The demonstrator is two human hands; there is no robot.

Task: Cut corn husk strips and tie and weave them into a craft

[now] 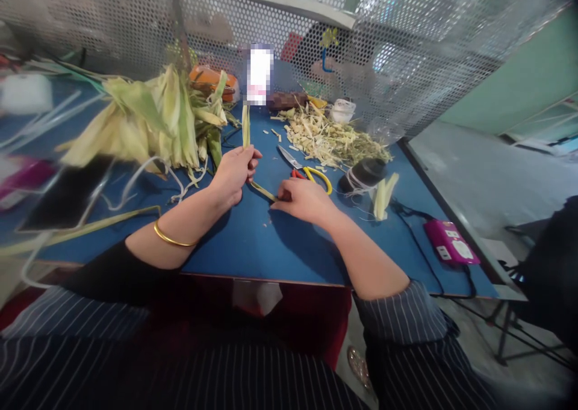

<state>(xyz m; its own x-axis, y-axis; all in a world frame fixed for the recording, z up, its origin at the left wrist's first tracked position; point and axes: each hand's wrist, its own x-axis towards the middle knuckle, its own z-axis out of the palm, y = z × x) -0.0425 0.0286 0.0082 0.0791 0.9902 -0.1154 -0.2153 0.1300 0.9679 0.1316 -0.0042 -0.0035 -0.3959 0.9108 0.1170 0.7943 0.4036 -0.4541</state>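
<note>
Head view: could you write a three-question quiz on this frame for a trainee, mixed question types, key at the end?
1. True or false: the left hand is empty.

2. Which colours do the handles of the scissors show?
A) Blue and green
B) Red and yellow
C) Black and white

3. Fill in the blank: the gold bangle is worn on the ____ arm.

Key:
1. False; the left hand holds a pale strip.
2. B
3. left
</note>
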